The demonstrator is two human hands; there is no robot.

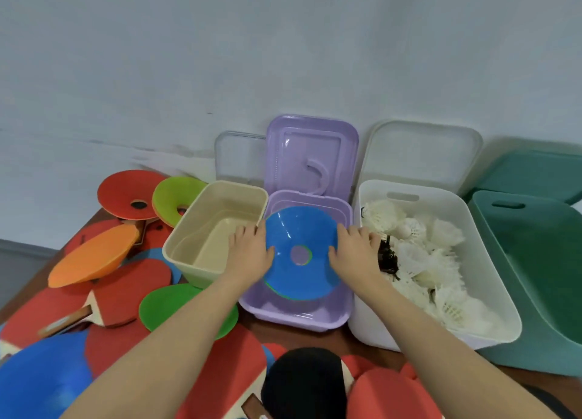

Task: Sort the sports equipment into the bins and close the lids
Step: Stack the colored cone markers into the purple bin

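Glossy, seemingly plastic purple bin (296, 316)

Blue cone (300, 255); purple bin (296, 316), beige bin (201, 261), white bin (371, 327), green bin (535, 349); red paddles (126, 296).

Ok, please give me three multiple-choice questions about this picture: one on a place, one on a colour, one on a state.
1. Where is the blue cone disc?
A. over the purple bin
B. in the green bin
C. on the floor

2. What colour is the bin holding the shuttlecocks?
A. beige
B. white
C. purple

3. How is the beige bin?
A. lid shut
B. full of paddles
C. open and empty

Answers: 1 A, both hands, left and right, hold it there; 2 B, white walls; 3 C, bare bottom shows.
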